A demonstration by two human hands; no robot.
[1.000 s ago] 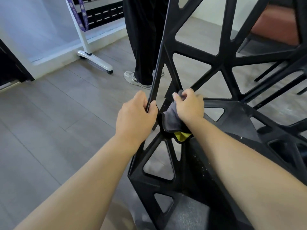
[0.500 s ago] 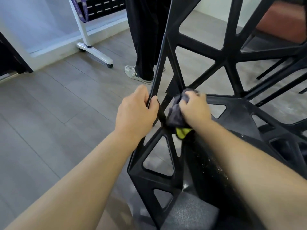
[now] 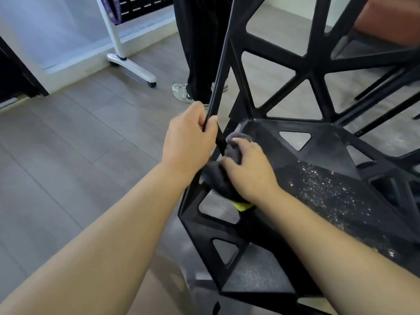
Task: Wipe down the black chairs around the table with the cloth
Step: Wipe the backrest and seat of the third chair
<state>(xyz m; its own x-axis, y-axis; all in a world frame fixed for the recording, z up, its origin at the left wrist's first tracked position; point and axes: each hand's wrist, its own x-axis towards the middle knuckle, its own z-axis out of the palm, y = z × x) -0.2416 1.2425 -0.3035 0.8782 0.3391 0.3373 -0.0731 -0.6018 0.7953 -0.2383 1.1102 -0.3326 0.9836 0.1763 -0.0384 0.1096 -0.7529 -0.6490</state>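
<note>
Head view: your left hand [image 3: 189, 142] clenches the chair [image 3: 318, 142] at its side bar; your right hand [image 3: 248, 172] grips the cloth [image 3: 219, 178] against the seat's near-left corner. Specks remain on the seat beside that hand, so wiping looks unfinished. Since the earlier frame, the cloth has dropped from the backrest strut toward the seat.

Head view, downward (close on chair [image 3: 318, 155])
</note>
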